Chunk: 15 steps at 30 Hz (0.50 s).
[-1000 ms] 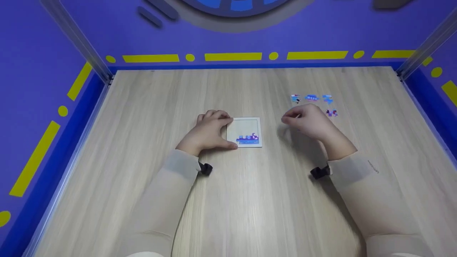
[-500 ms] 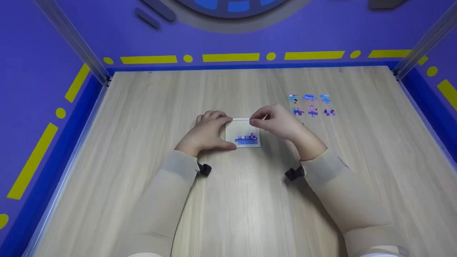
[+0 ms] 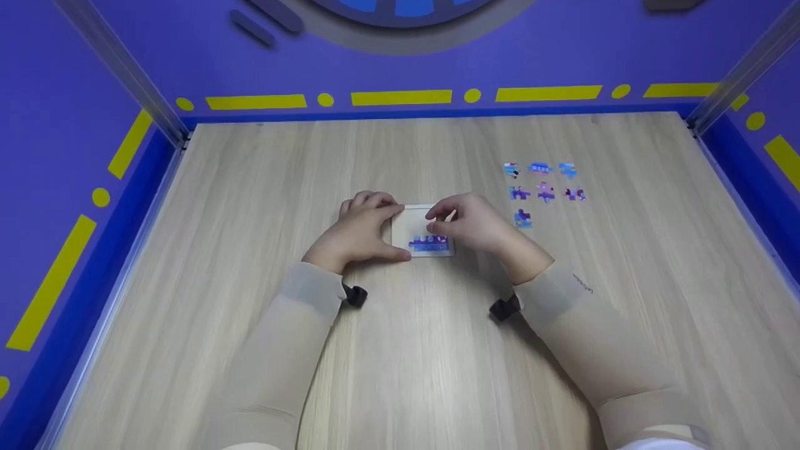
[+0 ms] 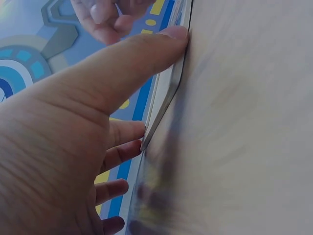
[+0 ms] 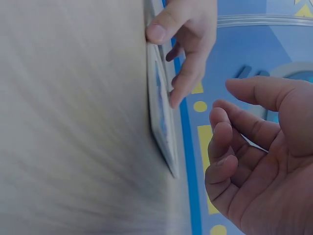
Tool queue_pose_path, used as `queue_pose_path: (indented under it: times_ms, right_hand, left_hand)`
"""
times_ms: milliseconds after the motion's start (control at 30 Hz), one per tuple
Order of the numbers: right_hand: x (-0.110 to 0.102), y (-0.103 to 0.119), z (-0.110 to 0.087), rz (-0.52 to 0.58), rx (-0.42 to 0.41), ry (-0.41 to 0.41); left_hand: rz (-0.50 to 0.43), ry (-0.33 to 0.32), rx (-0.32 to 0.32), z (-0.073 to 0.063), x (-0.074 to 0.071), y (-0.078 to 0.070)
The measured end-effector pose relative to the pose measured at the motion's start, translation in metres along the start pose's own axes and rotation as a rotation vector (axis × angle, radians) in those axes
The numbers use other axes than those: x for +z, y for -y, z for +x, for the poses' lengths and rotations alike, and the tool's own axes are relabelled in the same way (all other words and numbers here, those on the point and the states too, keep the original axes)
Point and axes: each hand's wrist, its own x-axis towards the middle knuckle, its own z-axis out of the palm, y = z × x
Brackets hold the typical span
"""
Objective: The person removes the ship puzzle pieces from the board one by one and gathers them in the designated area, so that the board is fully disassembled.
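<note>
A small white square puzzle tray (image 3: 402,228) lies on the table, with joined pieces showing a purple and blue train (image 3: 429,244) along its lower right. My left hand (image 3: 356,234) grips the tray's left side, thumb at the near corner and a finger at the far one. Over the tray's right part hovers my right hand (image 3: 472,225), fingertips close above the train. In the right wrist view, its thumb (image 5: 254,90) and bent fingers stand apart with no piece showing between them. The hand covers part of the tray's right edge.
Several loose puzzle pieces (image 3: 545,192) lie in rows to the right of the tray, one piece (image 3: 522,217) lower than the others and near the right wrist. Blue-purple panels (image 3: 400,75) with yellow marks wall in the wooden table (image 3: 400,350) at the back and sides.
My right hand has moved left from beside the loose pieces to over the tray, then slightly down, and its fingertips have parted. The left hand keeps its hold on the tray.
</note>
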Motion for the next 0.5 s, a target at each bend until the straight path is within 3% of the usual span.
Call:
queue_pose_path:
  times_ms: [500]
  right_hand:
    - [0.017, -0.012, 0.006, -0.021, 0.013, 0.055]
  left_hand:
    - [0.011, 0.008, 0.008, 0.001, 0.001, 0.003]
